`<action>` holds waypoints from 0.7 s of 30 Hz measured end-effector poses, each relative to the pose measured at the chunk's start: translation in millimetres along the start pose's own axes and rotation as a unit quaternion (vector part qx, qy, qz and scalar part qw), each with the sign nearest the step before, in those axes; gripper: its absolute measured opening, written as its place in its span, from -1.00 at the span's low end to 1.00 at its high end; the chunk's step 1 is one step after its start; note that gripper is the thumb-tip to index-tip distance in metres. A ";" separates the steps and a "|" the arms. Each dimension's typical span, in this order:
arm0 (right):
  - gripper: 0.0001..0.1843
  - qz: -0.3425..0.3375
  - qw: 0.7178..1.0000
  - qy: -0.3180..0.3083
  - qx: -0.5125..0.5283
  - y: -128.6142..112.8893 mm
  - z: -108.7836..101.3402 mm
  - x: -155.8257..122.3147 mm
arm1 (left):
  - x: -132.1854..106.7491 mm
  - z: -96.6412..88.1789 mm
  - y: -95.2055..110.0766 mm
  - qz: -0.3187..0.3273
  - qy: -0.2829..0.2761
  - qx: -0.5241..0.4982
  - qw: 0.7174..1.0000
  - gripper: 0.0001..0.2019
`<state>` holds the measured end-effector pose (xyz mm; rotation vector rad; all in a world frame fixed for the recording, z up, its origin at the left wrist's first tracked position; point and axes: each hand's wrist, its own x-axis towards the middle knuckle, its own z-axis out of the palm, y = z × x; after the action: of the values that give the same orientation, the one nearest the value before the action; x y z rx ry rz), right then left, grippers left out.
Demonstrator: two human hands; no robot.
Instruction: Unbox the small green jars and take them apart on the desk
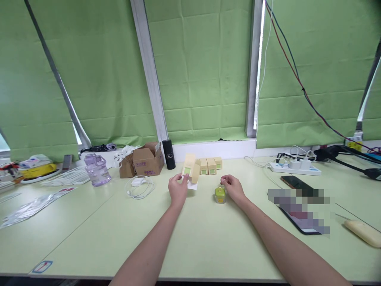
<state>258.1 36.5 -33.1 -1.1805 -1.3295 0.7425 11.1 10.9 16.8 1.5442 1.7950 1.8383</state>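
Note:
My left hand [178,188] grips a small cream cardboard box [195,171] between thumb and fingers. The flaps of this box stand open, a green patch shows on its face, and a white piece hangs below it. A small clear jar with a green lid and a ring on top [220,195] stands upright on the table. Just to the right of the jar is my right hand [233,188], its fingers curled in a pinch above the lid; anything between the fingertips is too small to make out. Behind, several closed boxes [211,166] of the same kind stand in a group.
A brown carton [148,161] and a black cylinder [168,155] stand at the back. Left are a coiled white charger [139,184] and a purple bottle [97,171]. To the right lie a power strip [294,168], a dark phone [299,184] and a tablet-like device [300,218].

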 end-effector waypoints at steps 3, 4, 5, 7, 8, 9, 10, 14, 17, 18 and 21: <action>-0.72 0.011 1.000 -0.006 -0.021 6.0 -2.4 3.0 | 14.6 -5.8 -13.8 -0.080 -0.037 0.088 0.992 -0.64; -0.74 0.014 0.999 -0.010 -0.029 6.6 -2.8 3.3 | 18.7 -8.6 -17.7 -0.091 -0.041 0.103 0.990 -0.64; -0.76 0.017 0.999 -0.014 -0.036 6.8 -3.1 3.4 | 22.4 -11.6 -21.3 -0.105 -0.042 0.120 0.986 -0.65; -0.81 0.019 0.998 -0.022 -0.050 6.7 -4.3 3.5 | 28.8 -17.4 -27.4 -0.133 -0.045 0.159 0.977 -0.65; -0.82 0.019 0.998 -0.026 -0.054 6.6 -5.4 3.5 | 31.3 -19.8 -29.8 -0.145 -0.049 0.178 0.972 -0.65; -0.83 0.017 0.998 -0.033 -0.057 6.6 -6.7 3.6 | 33.4 -21.8 -31.7 -0.154 -0.055 0.196 0.967 -0.65; -0.83 0.015 0.997 -0.040 -0.057 6.7 -8.2 3.6 | 35.0 -23.3 -33.2 -0.162 -0.059 0.214 0.962 -0.65; -0.81 0.006 0.997 -0.067 -0.043 7.5 -14.0 3.0 | 37.6 -26.0 -35.9 -0.173 -0.069 0.273 0.944 -0.67; -0.80 0.009 0.997 -0.074 -0.024 7.8 -16.2 2.1 | 37.7 -27.3 -37.3 -0.170 -0.074 0.304 0.935 -0.62; -0.79 0.011 0.997 -0.074 -0.017 7.8 -16.7 1.8 | 37.7 -27.7 -38.0 -0.170 -0.076 0.311 0.932 -0.60; -0.76 0.012 0.997 -0.075 0.004 8.3 -18.3 1.3 | 38.0 -28.7 -40.4 -0.173 -0.079 0.328 0.925 -0.55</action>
<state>277.7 36.2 -37.8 -1.1552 -1.4367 0.8673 -48.2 29.8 11.8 1.3513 2.5461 0.9644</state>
